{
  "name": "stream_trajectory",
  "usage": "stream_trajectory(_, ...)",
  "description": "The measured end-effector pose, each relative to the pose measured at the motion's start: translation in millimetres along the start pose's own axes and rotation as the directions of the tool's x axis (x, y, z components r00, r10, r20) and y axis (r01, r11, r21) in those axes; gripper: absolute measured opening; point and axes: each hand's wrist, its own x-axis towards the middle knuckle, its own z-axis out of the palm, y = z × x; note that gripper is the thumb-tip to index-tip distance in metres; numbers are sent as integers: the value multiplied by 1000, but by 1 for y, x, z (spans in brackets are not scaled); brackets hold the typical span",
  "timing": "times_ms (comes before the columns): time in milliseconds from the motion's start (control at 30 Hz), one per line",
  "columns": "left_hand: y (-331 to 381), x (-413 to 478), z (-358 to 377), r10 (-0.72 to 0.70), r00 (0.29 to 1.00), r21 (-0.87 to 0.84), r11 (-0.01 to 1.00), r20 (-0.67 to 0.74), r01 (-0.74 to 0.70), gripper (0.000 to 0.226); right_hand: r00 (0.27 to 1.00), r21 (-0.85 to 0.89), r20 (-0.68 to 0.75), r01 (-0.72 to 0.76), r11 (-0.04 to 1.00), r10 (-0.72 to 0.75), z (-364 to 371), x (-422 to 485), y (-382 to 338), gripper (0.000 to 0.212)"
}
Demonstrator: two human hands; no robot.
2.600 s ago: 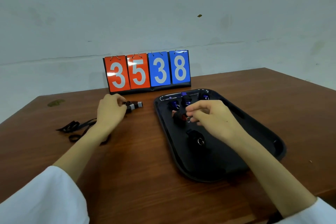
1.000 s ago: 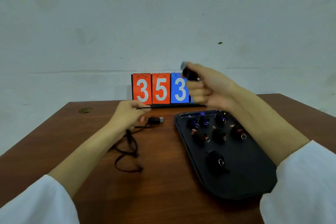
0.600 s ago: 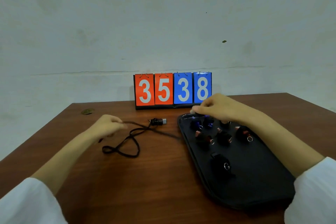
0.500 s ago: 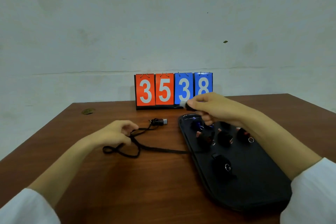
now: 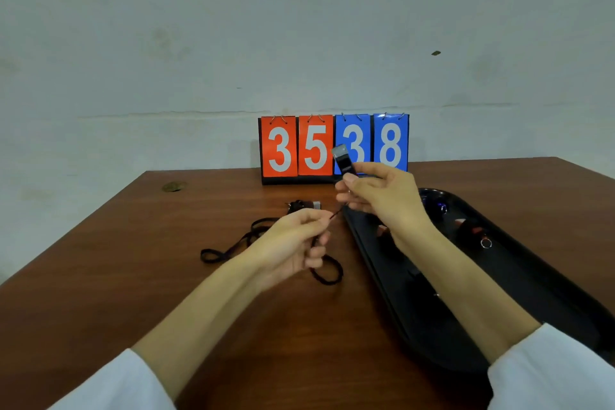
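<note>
My right hand is raised above the table and grips a small black stick with a silver tip, which points up in front of the number cards. My left hand pinches the end of a black cord, its tip aimed at the right hand. The cord loops on the table below and to the left. Another small black piece with a silver end lies on the table behind my left hand.
A black tray at the right holds several small dark pieces with metal rings. A flip scoreboard reading 3538 stands at the table's back edge against the wall. The brown table runs out to the left.
My right hand lifted the black stick from above the tray and moved left toward the middle. My left hand picked up the cord's end and raised it toward the right hand.
</note>
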Motion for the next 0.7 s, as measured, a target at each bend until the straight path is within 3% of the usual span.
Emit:
stream_trajectory(67,-4,1,-9,43,997,199,980,-65,-29,12,997,-237,-13,68,969,-73,-6,0,7,31)
stream_trajectory(133,-7,0,-15,171,979,476,874,-111,-98,5,988,-487,47,149,860,-145,-6,-2,15,35)
stream_trajectory(200,-14,1,-21,335,939,727,663,-74,-179,11,972,-668,146,234,706,-184,-4,-3,21,38)
stream_trajectory(267,-19,-2,-24,510,860,870,411,28,-272,14,957,-744,237,289,602,-167,-2,-4,23,41)
stream_trajectory(367,-22,-3,-33,671,674,915,-16,310,-404,23,952,-757,297,280,591,-70,0,-2,28,38)
stream_trajectory(433,-26,-1,-37,687,608,890,-130,399,-437,31,947,-748,321,259,610,-9,-1,-2,33,25)
stream_trajectory(500,-27,-2,-37,712,581,887,-128,394,-445,34,914,-683,400,251,686,63,-3,-4,34,17)
stream_trajectory(567,-25,-4,-36,746,575,885,-42,336,-464,36,853,-573,510,240,784,112,-6,-6,29,15)
stream_trajectory(700,-12,-11,-27,763,646,779,393,20,-489,29,812,-407,576,184,895,96,-11,-7,20,13)
